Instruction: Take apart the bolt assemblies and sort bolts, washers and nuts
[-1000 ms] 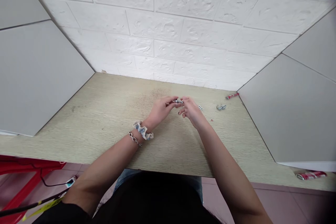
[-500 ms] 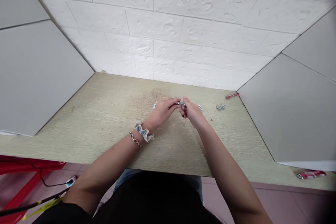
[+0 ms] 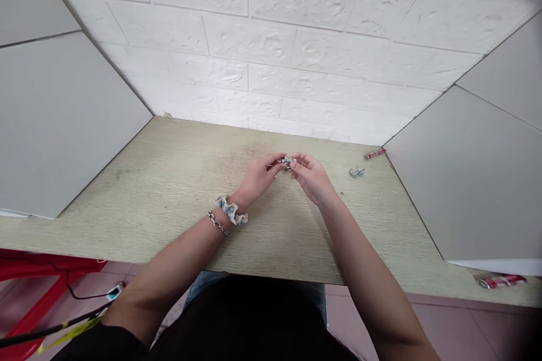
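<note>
Above the middle of the wooden table, both my hands meet at a small silver metal piece [image 3: 288,161], perhaps a bolt. The fingertips of my left hand [image 3: 261,175] pinch its left end. My right hand [image 3: 312,179] has its thumb and fingers closed on the right end. Much of the piece is hidden by the fingers, and its exact shape is too small to tell. A small pile of silver bolts or screws [image 3: 358,172] lies on the table to the right of my right hand.
The pale wooden table [image 3: 169,180] meets a white brick-patterned wall [image 3: 271,73], with grey panels on both sides. A red tube [image 3: 375,154] lies at the back right, another [image 3: 502,281] near the front right edge. A red frame [image 3: 46,293] stands at lower left.
My right hand has turned, its fingers now reaching over the metal piece. Both hands have risen slightly. The small metal parts seen beside each hand earlier are now hidden.
</note>
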### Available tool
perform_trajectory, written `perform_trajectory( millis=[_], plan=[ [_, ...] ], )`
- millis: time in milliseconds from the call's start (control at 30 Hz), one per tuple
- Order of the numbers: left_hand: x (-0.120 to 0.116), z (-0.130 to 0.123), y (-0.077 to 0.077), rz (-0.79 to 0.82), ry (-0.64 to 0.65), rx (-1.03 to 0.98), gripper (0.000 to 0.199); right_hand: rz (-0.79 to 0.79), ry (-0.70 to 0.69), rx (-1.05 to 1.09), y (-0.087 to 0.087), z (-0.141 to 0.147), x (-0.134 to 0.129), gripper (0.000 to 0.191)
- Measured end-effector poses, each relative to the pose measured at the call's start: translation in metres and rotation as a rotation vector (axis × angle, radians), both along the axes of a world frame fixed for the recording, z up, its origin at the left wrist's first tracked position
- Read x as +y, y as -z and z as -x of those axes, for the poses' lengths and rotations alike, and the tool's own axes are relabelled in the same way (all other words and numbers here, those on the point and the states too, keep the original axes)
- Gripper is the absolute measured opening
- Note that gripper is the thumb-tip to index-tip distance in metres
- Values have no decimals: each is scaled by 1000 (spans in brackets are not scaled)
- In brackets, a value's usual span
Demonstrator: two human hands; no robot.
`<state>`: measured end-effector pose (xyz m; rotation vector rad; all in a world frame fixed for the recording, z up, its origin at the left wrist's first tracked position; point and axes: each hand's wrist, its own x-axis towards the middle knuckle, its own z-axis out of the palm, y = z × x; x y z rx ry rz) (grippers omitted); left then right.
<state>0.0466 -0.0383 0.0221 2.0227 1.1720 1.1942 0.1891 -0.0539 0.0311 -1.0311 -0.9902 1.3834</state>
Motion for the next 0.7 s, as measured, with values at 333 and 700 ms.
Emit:
perform_trajectory(
  millis=[333, 700],
  plan=[
    [-4, -2, 4, -135, 87, 67, 22, 214, -38, -176, 10, -1, 3, 59],
    [-3, 0, 4, -307, 112, 111, 22, 151, -118, -167, 5, -7, 1, 51]
  ],
)
